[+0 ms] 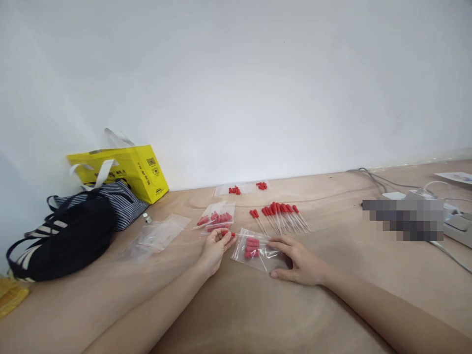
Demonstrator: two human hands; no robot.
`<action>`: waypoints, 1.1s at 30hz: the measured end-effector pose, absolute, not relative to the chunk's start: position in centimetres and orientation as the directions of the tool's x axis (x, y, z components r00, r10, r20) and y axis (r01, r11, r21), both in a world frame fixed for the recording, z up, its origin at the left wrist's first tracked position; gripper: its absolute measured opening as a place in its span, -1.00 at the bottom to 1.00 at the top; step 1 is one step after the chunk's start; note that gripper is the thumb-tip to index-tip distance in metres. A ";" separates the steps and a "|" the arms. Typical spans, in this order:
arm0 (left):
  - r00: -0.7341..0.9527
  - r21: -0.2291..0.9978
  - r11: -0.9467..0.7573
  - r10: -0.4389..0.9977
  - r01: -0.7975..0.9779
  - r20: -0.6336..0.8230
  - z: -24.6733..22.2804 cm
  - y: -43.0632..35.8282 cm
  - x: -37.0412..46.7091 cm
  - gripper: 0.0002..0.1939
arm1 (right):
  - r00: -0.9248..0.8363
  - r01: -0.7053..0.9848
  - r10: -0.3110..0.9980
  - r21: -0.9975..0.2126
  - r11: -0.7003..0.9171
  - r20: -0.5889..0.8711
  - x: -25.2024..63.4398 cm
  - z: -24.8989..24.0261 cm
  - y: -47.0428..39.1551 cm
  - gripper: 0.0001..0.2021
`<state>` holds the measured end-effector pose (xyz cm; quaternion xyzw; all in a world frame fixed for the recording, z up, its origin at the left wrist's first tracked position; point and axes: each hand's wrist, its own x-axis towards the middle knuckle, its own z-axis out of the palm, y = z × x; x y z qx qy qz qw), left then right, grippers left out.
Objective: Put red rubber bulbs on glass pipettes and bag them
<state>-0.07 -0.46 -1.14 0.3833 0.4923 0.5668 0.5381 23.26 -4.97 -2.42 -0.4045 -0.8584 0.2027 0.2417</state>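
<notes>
My left hand (215, 250) pinches a dropper by its red rubber bulb (229, 234), and the thin stem points right across the top of a clear zip bag (262, 263). Several red bulbs (252, 247) lie inside that bag. Over the bag's right end rests my right hand (298, 260), its thumb and fingers spread apart and touching the plastic. Behind the bag, several red-topped droppers (282, 211) lie fanned out on the table, with a pair (254, 214) just left of them. Another zip bag (216, 219) with red-bulbed droppers lies beyond my left hand.
Flat clear bags (162, 236) and a small vial (147, 218) lie left. Farther left are a black bag (73, 236), a striped bag (125, 201) and a yellow bag (147, 172). Loose red bulbs (235, 190) lie near the wall. Cables (376, 179) and a blurred object (405, 219) are right.
</notes>
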 end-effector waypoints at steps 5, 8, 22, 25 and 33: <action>0.005 0.961 0.202 0.979 -0.190 -0.205 -1.0 -1.7 -0.3 -0.89 | -0.591 0.543 0.758 -0.561 0.625 0.274 23.3 -2.0 -5.4 -0.36; 0.150 0.971 0.216 0.968 -0.099 -0.200 -0.9 -2.3 -0.7 -0.89 | -0.601 0.529 0.751 -0.569 0.629 0.272 23.4 -2.0 -5.5 -0.34; 0.237 0.982 0.031 0.969 0.186 -0.075 -1.7 0.0 -0.5 -0.75 | -0.587 0.537 0.757 -0.562 0.629 0.286 23.7 -2.6 -5.3 -0.30; 0.197 0.978 -0.002 0.980 0.207 -0.040 -2.1 0.1 -0.3 -0.73 | -0.576 0.543 0.756 -0.545 0.639 0.311 23.8 -2.8 -5.2 -0.30; 0.249 0.955 -0.101 0.968 0.278 0.030 -2.2 -1.1 -0.7 -0.79 | -0.580 0.547 0.750 -0.530 0.648 0.318 24.0 -2.4 -5.5 -0.31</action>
